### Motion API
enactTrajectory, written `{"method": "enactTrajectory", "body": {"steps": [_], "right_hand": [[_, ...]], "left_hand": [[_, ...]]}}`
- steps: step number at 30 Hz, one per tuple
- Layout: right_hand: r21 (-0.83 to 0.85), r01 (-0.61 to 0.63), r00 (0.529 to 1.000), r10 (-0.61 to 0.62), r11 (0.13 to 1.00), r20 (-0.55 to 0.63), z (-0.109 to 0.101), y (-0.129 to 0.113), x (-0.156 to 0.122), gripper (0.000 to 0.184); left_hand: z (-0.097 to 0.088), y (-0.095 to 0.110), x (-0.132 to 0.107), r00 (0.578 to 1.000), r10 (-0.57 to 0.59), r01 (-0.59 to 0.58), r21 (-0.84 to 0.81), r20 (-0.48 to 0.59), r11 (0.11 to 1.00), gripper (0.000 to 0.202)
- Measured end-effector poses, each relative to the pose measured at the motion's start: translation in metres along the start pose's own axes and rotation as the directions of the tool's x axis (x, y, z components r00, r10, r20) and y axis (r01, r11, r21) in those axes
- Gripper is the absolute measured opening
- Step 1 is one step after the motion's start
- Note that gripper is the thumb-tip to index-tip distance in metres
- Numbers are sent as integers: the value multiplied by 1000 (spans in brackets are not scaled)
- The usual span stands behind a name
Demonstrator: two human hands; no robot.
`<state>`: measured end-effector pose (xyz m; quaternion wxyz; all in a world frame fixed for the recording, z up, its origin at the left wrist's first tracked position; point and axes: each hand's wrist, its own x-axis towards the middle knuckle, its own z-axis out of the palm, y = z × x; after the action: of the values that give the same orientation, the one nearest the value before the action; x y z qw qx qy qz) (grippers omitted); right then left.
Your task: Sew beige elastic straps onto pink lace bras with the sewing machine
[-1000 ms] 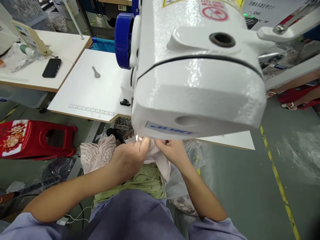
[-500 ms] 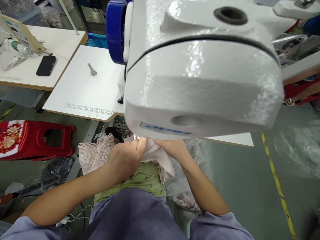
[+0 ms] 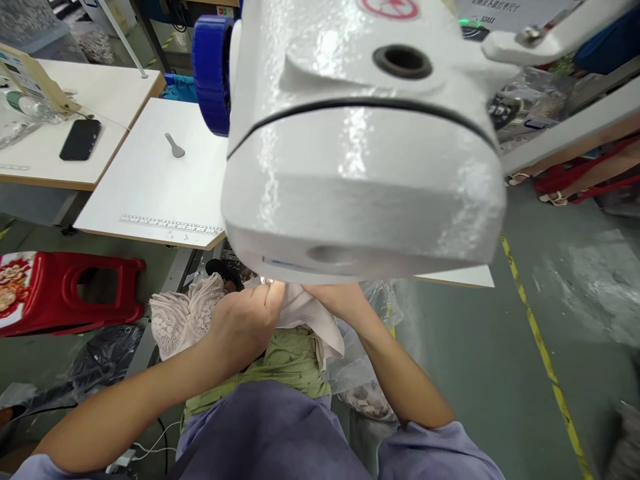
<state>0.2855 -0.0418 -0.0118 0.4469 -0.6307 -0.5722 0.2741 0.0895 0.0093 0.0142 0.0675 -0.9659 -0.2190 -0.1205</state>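
Pink cloth [image 3: 310, 317]: was held just beneath the sewing machine [image 3: 360, 153], above a green garment [image 3: 290, 360] on the lap. Left hand [image 3: 245, 323]: was pinched on the cloth's edge. Right hand [image 3: 340, 300]: was set against the cloth; its fingers were hidden by the machine, so its grip could not be told. Lace [image 3: 185, 317]: was bunched beside the left hand.

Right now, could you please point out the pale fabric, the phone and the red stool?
pale fabric [image 3: 315, 320], head view, middle fold.
phone [image 3: 80, 139], head view, screen middle.
red stool [image 3: 127, 287], head view, seat top.
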Motion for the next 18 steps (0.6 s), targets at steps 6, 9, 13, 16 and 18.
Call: {"method": "enactTrajectory", "body": {"steps": [6, 9, 13, 16, 18], "right_hand": [[-1, -75, 996, 74, 997, -45, -3, 3, -7, 10], [6, -106, 993, 106, 994, -55, 2, 4, -8, 12], [15, -127, 990, 128, 992, -59, 4, 7, -11, 12], [16, -149, 984, 150, 989, -92, 2, 7, -13, 11], [23, -134, 987, 136, 991, -91, 2, 8, -14, 11]], "left_hand": [[-1, 0, -2, 1000, 11, -10, -36, 20, 999, 28], [-2, -3, -5, 999, -27, 27, -21, 17, 999, 29], [-4, -3, -6, 999, -36, 36, -33, 18, 999, 24], [-3, -2, -4, 1000, -14, 14, -95, 2, 995, 24], [-1, -3, -4, 1000, -19, 18, -114, -9, 993, 24]]}}
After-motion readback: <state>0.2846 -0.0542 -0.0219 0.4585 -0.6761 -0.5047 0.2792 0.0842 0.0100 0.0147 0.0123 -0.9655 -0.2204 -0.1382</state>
